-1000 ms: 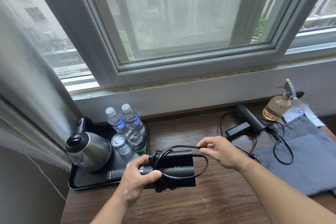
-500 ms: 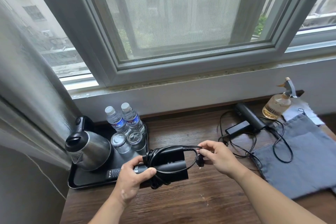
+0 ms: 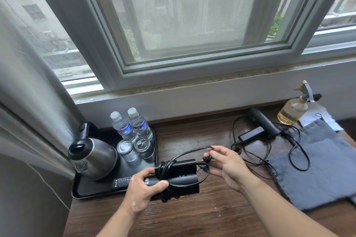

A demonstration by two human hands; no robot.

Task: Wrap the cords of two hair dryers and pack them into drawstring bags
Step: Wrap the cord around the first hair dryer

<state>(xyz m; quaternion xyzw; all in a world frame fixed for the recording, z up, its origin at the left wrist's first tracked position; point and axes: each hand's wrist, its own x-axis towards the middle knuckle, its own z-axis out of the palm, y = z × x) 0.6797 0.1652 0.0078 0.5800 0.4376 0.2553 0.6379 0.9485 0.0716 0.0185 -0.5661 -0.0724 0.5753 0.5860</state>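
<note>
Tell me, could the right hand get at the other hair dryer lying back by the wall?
Probably yes, but not freely: the right hand pinches the wrapped cord at its plug end. The second hair dryer lies just beyond it on the table, with only its own loose cord between.

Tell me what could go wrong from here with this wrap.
The right hand pinches only the plug end of the thin black cord; the last loop hangs slack round the black folded hair dryer, so the wrap may loosen.
The second black hair dryer's loose cord lies across the grey fabric drawstring bag; lifting the bag could snag it.
The left hand has its grip on the dryer near two clear glasses; a swing might knock them.
</note>
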